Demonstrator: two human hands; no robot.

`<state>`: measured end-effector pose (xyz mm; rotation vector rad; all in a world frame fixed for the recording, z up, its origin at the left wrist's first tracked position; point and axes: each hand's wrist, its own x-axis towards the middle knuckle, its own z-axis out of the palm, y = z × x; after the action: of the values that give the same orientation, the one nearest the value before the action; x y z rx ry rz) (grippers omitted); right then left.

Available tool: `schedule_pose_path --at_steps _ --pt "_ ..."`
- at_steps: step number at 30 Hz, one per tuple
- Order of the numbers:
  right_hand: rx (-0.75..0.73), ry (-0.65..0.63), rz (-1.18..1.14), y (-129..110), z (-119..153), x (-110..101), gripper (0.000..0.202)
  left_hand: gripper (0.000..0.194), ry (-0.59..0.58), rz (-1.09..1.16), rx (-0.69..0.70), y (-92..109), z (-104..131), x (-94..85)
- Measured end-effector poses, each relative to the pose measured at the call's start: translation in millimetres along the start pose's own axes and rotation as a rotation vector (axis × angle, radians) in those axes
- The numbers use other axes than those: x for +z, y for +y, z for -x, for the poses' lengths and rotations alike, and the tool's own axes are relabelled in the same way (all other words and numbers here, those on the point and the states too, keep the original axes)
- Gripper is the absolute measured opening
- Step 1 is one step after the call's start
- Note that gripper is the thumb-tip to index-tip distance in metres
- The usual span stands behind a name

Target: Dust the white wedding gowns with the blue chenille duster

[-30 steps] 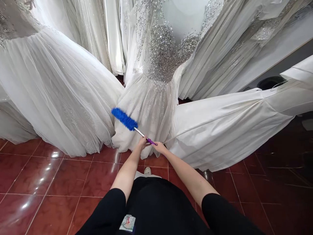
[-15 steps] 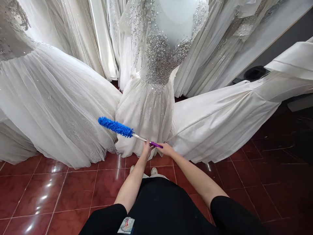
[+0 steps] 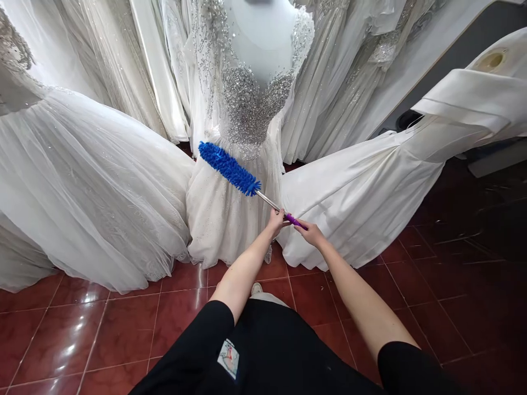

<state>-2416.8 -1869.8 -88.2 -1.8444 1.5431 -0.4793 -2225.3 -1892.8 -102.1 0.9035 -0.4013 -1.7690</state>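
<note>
A duster (image 3: 230, 169) with a fluffy blue head, a metal rod and a purple handle slants up to the left in front of me. My left hand (image 3: 276, 220) is closed around the rod, just above the handle. At the purple end, my right hand (image 3: 312, 232) grips the handle. Behind the blue head stands a white wedding dress (image 3: 218, 219) with a silver beaded bodice, worn by a mannequin. Whether the fibres touch its skirt I cannot tell.
A wide tulle gown (image 3: 111, 181) spreads at the left, and a smooth satin gown (image 3: 349, 203) fans out at the right. More white dresses (image 3: 119, 60) hang along the back. Red tiles (image 3: 123, 329) cover the floor under the hems.
Both hands have moved up and to the right with the duster. Its blue head now lies before the middle dress rather than near the left gown. The view has shifted a little rightward.
</note>
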Motion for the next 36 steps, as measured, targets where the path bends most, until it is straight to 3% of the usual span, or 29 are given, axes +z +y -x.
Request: schedule_pose_path --at_steps 4,8,12,16,20,23,27,30,33,36 --pt "0.008 -0.098 -0.035 37 11 4 0.048 0.032 0.084 0.039 -0.037 -42 5 -4.0" --pt "0.041 -0.282 -0.025 62 27 13 0.046 0.021 0.173 0.099 -0.122 -86 20 -19.3" --pt "0.09 -0.403 0.094 72 39 17 0.043 0.017 0.277 0.219 -0.27 -120 32 -33.7" --pt "0.091 -0.428 0.31 68 41 14 0.041 0.027 0.338 0.336 -0.335 -132 39 -36.6" --pt "-0.004 -0.365 0.373 61 39 -6 0.041 0.028 0.333 0.322 -0.201 -122 47 -24.6" --pt "-0.062 -0.253 0.365 53 32 -37 0.038 0.02 0.225 0.256 -0.102 -98 42 -2.7" --pt "-0.063 -0.083 0.599 25 6 -87 0.027 0.021 0.08 0.126 -0.003 -51 12 48.0" --pt "-0.027 0.05 0.696 -7 -21 -116 0.026 0.024 0.082 -0.017 0.102 -20 -21 92.3" --pt "-0.071 0.124 0.674 -33 -44 -129 0.03 0.022 0.136 -0.204 0.112 -3 -47 127.0" --pt "-0.078 0.126 0.641 -40 -64 -129 0.029 0.017 0.146 -0.324 0.123 1 -58 140.0"
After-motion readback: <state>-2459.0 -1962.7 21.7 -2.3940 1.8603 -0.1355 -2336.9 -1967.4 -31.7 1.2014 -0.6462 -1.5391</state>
